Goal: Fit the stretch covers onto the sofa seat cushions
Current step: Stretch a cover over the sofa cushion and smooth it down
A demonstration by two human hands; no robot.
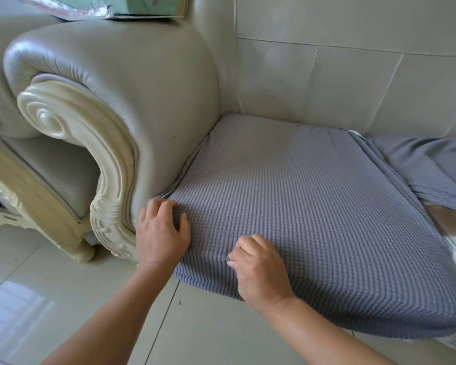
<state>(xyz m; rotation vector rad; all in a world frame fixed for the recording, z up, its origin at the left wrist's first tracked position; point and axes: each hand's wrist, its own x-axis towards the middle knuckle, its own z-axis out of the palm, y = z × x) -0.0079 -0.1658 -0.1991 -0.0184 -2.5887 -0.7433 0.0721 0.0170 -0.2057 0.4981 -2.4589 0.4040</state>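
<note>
The left hand (162, 233) is curling its fingers (169, 206) and bunching up a bit of the gray bumpy cover (313, 214) at the front corner, right beside the sofa arm (111, 133). The right hand (261, 267) is bending its fingers too, pinching the cover near the front edge. The cover is lying tight over the seat cushion on the sofa. More gray cloth (427, 167) is lying loose on the next seat.

A green box (132, 5) (partly cropped) sits atop the scrolled armrest (71, 122) above the tiled floor (32, 299).
</note>
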